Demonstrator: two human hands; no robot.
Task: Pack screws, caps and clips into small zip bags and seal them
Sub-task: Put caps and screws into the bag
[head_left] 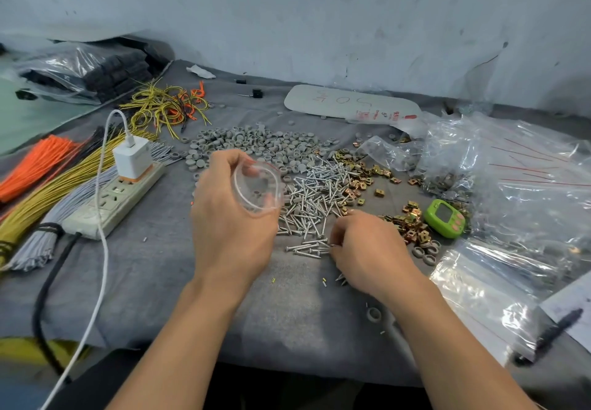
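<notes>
The left hand, raised, grips a small clear plastic zip bag; the right hand, knuckles up, pinches silver metal screws on the grey cloth-covered bench.

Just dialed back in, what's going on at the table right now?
A person is mid-packing. The left hand holds a small clear zip bag open above the grey cloth, with a few pieces inside. The right hand, fingers curled, is gathering screws at the near edge of the pile. Grey caps and brass clips lie loose beyond.
</notes>
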